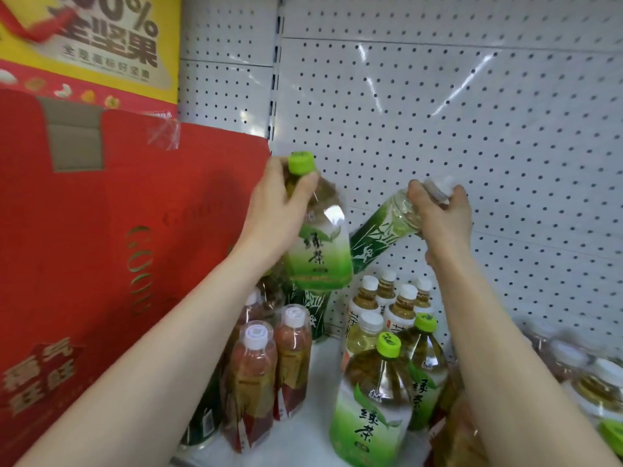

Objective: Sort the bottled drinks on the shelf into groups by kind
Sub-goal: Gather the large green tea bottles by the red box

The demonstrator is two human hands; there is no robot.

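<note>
A green-capped tea bottle (317, 244) and tilted bamboo-label bottle (374, 239) hang above upright bottles (371, 409) on the shelf (323, 362).

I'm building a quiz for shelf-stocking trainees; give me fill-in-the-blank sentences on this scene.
1. The left hand grips a tea bottle with a ___ cap.
2. The right hand holds a bamboo bottle labelled dark ___.
3. The reddish drinks have ___ caps.
4. The big box is ___.
Missing: green; green; white; red.

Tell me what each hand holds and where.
The left hand grips a green-capped green tea bottle at its neck. The right hand grips a tilted bamboo-label bottle at its top end.
</note>
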